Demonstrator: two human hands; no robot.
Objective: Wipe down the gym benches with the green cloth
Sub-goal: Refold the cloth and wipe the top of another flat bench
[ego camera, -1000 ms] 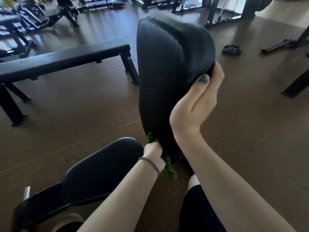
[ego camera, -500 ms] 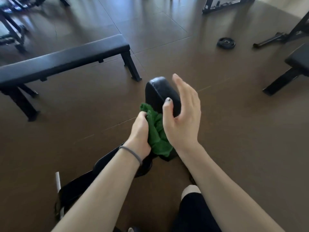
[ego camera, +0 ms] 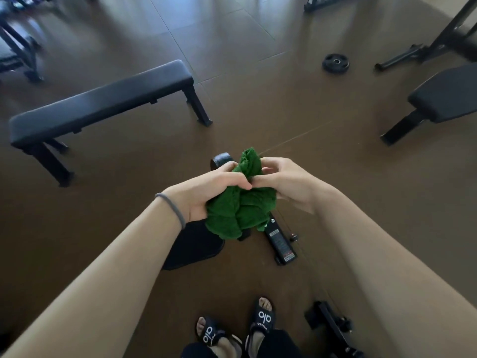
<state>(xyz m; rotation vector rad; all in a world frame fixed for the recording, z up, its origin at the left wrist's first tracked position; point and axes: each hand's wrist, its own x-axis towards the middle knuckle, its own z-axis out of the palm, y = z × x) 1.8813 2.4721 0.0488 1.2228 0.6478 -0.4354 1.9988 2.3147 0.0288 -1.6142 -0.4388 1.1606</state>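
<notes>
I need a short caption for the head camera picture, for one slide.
Both hands, left and right, bunch the green cloth above the adjustable bench; a flat bench stands beyond.

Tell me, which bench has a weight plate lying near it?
The bench at the right edge; the weight plate lies just left of it. The long flat bench has none.

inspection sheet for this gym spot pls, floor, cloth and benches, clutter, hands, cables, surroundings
surface: brown floor, bare where visible.
job's things: green cloth bunched up, held in the air; flat bench to the left; bench seat pad under the hands; another bench at right.
clutter: weight plate lying on the floor.
grippers: left hand grips the cloth; right hand pinches its top with the fingers.
cables: nothing seen.
surroundings: dark machine frames at the far right; blurred equipment at top left; the person's slides below.
</notes>
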